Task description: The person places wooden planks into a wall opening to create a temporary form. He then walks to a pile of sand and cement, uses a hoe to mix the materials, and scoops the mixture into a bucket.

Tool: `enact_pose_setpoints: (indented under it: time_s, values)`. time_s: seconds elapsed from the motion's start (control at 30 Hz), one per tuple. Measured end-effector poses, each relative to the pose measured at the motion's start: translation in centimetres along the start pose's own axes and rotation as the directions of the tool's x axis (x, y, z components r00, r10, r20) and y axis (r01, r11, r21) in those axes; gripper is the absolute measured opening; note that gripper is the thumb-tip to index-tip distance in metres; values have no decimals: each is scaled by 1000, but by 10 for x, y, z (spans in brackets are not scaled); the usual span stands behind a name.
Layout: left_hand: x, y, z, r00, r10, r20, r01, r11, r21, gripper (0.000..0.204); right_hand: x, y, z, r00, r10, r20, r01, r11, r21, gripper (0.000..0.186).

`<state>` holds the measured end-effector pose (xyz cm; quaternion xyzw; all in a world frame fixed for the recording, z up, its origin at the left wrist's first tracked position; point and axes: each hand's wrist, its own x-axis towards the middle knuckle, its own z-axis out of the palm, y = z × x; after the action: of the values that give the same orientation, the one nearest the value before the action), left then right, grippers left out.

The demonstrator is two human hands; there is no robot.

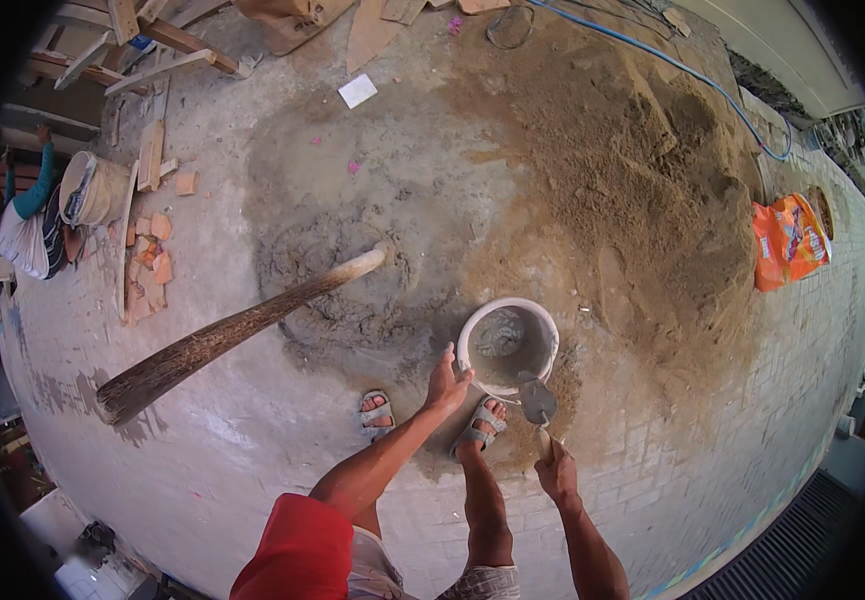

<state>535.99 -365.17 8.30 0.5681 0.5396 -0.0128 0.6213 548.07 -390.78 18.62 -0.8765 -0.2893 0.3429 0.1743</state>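
A round, pale-rimmed bucket [462,345] stands on the ground in front of me, with wet grey mix in its bottom. My left hand [442,386] is at the bucket's near left side. Its thumb is spread from the fingers, and the fingertips appear to touch the wall just below the rim. In my right hand [557,472] is the handle of a trowel [538,402]. The mortar-smeared blade lies by the bucket's near right rim. Beyond my left hand, a thick wooden handle [242,332] slants up out of wet grey mortar [352,325]; its tool head is hidden.
A large sand heap [652,170] spreads to the right, with an orange bag [788,243] beyond it and a blue hose [652,48] behind. At left are broken bricks [152,252], a dirty bucket [97,190], timber [152,150] and another person [27,225].
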Motion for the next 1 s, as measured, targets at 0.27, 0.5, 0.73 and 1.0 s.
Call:
enact_pose_setpoints:
  time_s: [0.27,0.5,0.73,1.0]
  values:
    - [-194,296,-297,887,460,-44,52,-4,999,65,124,-24,31,999,-50,-10,47,977,-210,45]
    - [-259,200,-345,984,-70,-166,178,229,957,53,106,-78,93,928,-188,322,-22,834,551,45]
    - [-368,59,-310,872,-483,-73,472,792,388,83,55,-357,164,466,164,870,-854,340,393,32]
    - [-399,-37,-242,846,-491,-210,532,802,270,45,45,-362,254,696,325,640,-703,489,516,17]
